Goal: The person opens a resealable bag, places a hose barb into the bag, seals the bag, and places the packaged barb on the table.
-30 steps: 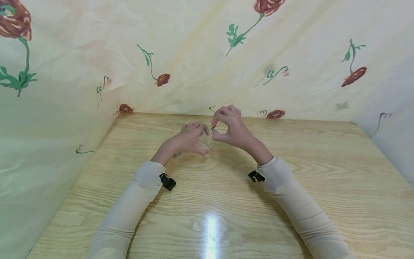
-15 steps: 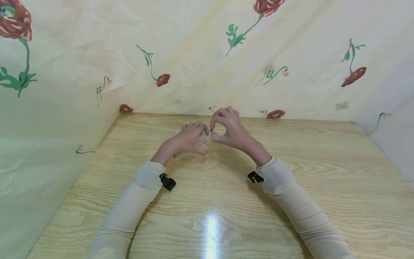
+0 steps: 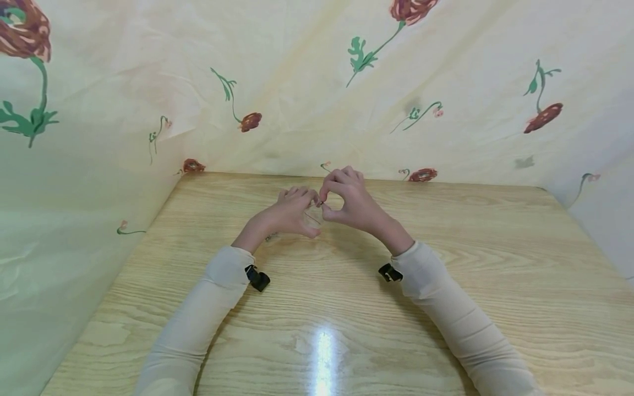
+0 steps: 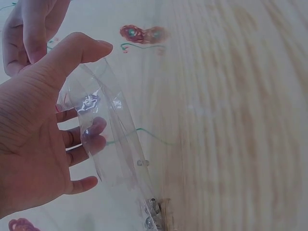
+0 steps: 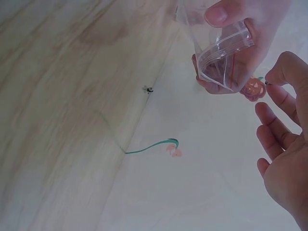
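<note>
My left hand [image 3: 292, 212] holds a clear zip bag [image 4: 113, 120] by its mouth, thumb on one side and fingers on the other; a thin red line runs along the mouth. Close to the bag's mouth, my right hand [image 3: 354, 198] pinches a tiny dark piece [image 5: 267, 83] between thumb and forefinger, its other fingers loosely bent. The piece is too small to name. Small shiny pieces [image 4: 153, 214] overlap the bag's lower end in the left wrist view.
Beside my left wrist a few small pieces [image 3: 271, 236] lie on the wooden table [image 3: 322, 291]. One small dark-and-clear piece [image 5: 148, 89] shows in the right wrist view. A flower-printed sheet [image 3: 297, 82] rises behind the table and at its sides.
My right hand has moved slightly left and down with the tiny piece, closer to the bag's mouth. The left hand and the bag have stayed in place.
</note>
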The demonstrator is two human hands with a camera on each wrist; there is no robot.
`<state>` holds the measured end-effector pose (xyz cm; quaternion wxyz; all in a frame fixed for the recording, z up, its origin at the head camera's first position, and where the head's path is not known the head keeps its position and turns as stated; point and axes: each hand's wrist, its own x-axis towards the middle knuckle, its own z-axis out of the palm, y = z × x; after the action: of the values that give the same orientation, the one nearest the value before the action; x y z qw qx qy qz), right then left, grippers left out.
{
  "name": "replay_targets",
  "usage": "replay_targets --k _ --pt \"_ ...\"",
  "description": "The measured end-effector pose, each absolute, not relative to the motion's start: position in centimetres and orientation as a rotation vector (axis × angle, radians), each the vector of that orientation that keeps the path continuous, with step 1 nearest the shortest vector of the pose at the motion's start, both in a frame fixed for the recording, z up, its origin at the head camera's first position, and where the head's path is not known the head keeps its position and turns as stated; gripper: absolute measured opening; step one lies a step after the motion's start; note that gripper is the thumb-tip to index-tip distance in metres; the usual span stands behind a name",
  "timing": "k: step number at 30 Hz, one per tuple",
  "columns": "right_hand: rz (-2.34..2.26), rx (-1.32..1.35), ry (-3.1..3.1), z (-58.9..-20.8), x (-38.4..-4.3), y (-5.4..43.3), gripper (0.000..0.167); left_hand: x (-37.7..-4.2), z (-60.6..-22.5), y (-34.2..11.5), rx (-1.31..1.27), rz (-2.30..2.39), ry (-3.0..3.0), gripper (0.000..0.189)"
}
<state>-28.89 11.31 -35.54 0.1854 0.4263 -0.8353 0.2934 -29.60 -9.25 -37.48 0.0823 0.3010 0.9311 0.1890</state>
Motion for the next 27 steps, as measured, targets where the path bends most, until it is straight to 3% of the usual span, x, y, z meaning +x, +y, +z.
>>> replay_targets --k 27 --pt "0.764 1.207 -2.392 -36.26 -28.84 10.81 0.016 -29.23 -37.15 -9.24 0.918 0.571 2.779 0.058"
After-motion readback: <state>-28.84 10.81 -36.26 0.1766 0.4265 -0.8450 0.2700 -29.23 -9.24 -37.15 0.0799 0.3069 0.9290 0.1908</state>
